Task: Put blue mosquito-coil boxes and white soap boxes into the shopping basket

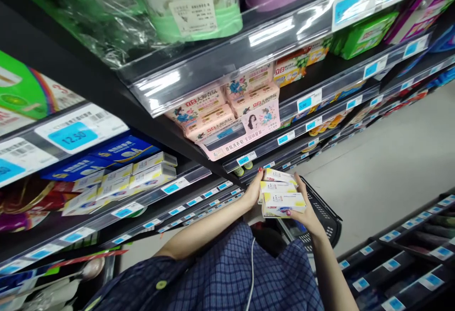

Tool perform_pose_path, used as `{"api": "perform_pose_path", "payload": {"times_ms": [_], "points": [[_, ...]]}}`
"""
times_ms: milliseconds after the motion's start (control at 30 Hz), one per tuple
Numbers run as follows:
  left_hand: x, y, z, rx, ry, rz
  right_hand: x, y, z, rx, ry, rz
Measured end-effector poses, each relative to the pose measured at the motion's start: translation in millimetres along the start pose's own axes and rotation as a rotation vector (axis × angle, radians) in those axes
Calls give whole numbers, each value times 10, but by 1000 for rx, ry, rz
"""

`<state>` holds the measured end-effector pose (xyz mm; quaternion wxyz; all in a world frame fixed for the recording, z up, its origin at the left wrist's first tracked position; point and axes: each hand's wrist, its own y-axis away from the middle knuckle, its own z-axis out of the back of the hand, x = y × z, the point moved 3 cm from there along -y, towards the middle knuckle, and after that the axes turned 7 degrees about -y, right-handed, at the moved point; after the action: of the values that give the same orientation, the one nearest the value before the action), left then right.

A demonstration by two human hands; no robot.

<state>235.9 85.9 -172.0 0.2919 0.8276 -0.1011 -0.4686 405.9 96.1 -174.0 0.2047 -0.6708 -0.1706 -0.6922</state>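
Small white-and-yellow boxes (284,201) are held together in a stack between my two hands, with three of them showing. My left hand (253,191) is closed against the left side of the stack, its fingertips at the top box. On the other side, my right hand (306,209) grips the right ends, thumb at the lower edge of the nearest box. Similar white-and-yellow boxes (122,180) lie in rows on the shelf at the left. A black shopping basket (322,216) is partly hidden behind my right hand and forearm.
Shelves with blue price tags (73,134) run along the left and ahead. Pink soap packs (206,116) stand on one shelf, with green plastic-wrapped packs (192,12) above. Grey floor (369,145) stretches to the right, and another shelf rack (394,259) borders it at lower right.
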Motion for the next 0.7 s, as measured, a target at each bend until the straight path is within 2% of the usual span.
{"api": "perform_pose_path", "payload": {"times_ms": [133, 333, 400, 533, 600, 700], "points": [[29, -450, -43, -71, 76, -59, -202, -314, 114, 36, 107, 96], [483, -845, 196, -70, 69, 177, -936, -569, 238, 190, 215, 30], [615, -988, 240, -138, 62, 162, -1140, -719, 309, 301, 264, -1], [701, -1479, 264, -331, 27, -6, -1383, -1279, 456, 577, 445, -50], [660, -1778, 289, -360, -20, -41, -1434, -1627, 498, 625, 557, -33], [531, -2158, 385, -342, -116, -44, -1510, -2084, 466, 636, 712, -12]]}}
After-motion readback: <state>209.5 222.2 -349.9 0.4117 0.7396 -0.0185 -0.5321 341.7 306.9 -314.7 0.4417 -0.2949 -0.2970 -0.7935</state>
